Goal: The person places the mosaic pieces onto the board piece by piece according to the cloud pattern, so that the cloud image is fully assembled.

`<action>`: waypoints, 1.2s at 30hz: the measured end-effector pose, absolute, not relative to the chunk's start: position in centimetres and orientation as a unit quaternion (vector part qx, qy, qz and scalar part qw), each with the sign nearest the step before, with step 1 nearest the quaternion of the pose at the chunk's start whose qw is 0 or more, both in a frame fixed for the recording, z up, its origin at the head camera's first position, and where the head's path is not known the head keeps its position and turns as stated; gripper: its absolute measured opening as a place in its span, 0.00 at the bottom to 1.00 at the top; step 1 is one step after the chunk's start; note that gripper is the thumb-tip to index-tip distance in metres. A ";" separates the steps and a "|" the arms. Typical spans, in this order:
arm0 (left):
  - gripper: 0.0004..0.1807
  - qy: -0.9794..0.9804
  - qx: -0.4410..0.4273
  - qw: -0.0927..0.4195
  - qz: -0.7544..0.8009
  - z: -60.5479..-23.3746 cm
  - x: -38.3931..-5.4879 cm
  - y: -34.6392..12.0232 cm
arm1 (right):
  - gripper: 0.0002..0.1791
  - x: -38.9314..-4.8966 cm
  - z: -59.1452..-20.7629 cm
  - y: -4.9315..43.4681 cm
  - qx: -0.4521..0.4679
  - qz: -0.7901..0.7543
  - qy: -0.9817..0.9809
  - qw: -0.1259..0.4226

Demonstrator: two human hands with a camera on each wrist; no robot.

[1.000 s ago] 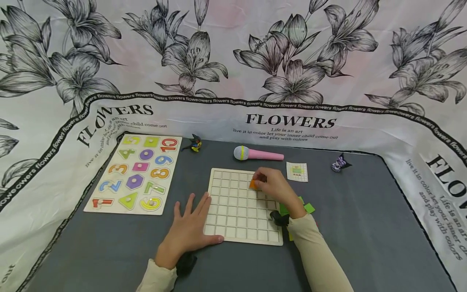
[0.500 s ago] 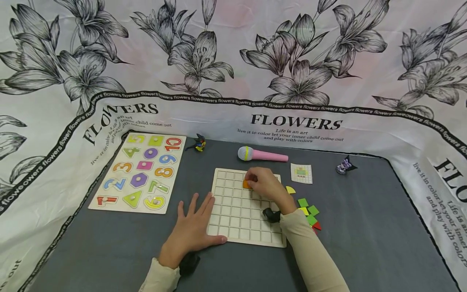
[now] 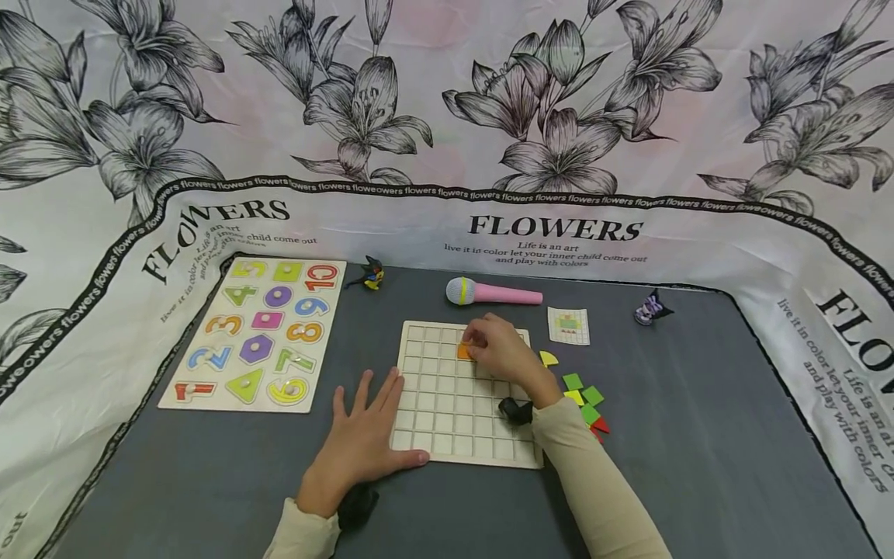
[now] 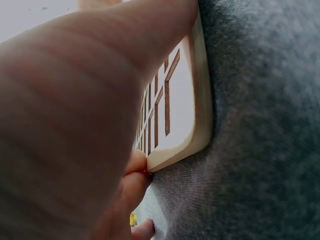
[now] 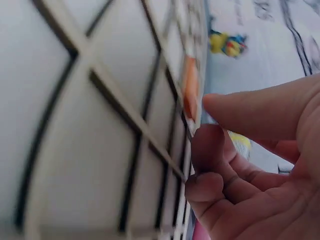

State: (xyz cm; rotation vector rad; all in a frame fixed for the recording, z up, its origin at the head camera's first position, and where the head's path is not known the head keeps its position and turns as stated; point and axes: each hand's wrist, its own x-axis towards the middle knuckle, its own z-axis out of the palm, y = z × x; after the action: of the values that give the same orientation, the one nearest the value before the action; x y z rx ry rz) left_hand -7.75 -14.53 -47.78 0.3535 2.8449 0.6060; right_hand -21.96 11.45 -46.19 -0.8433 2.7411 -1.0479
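A pale wooden grid board [image 3: 443, 423] lies on the grey table. My left hand [image 3: 359, 444] is spread at its near left corner, fingertips along the left edge and thumb on the front edge. In the left wrist view, the thumb and palm cover much of the board's corner [image 4: 180, 135]. Over the board's upper part, my right hand [image 3: 499, 349] pinches a small orange tile [image 3: 464, 352] with curled thumb and fingers. Seen from the right wrist, the orange tile [image 5: 191, 90] is low at the grid, right by the thumb tip [image 5: 210, 104].
Right of the board are a yellow piece [image 3: 549, 358], several green tiles [image 3: 592, 395] and red pieces [image 3: 601, 425]. A pattern card [image 3: 569, 326], pink toy microphone [image 3: 506, 293] and two small figurines [image 3: 375, 274] stand behind. A number puzzle [image 3: 254, 334] lies left.
The right hand has shifted left across the board with the orange tile, then stayed about there. More of the loose pieces on the right now shows. The left hand has kept its place.
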 end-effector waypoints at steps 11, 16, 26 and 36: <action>0.67 0.960 0.113 0.117 0.226 -47.8 -7.2 -14.2 | 0.11 -20.1 -45.2 18.6 -0.193 -0.341 0.920 0.018; 0.68 0.961 0.116 0.116 0.222 -47.9 -7.5 -14.3 | 0.12 -19.6 -45.0 20.8 -0.167 -0.322 0.931 0.032; 0.68 0.962 0.122 0.119 0.215 -48.0 -7.8 -14.4 | 0.10 -19.5 -45.7 21.9 -0.154 -0.283 0.944 0.078; 0.68 0.959 0.122 0.119 0.228 -47.8 -7.7 -14.5 | 0.02 -19.3 -45.1 21.6 -0.125 -0.314 0.941 0.029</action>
State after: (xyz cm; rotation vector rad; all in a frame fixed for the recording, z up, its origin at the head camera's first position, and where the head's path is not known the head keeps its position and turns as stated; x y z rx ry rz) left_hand -7.66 -14.46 -47.78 0.3558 2.8034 0.6652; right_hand -19.32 21.58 -45.10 -0.3845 2.9022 -0.9680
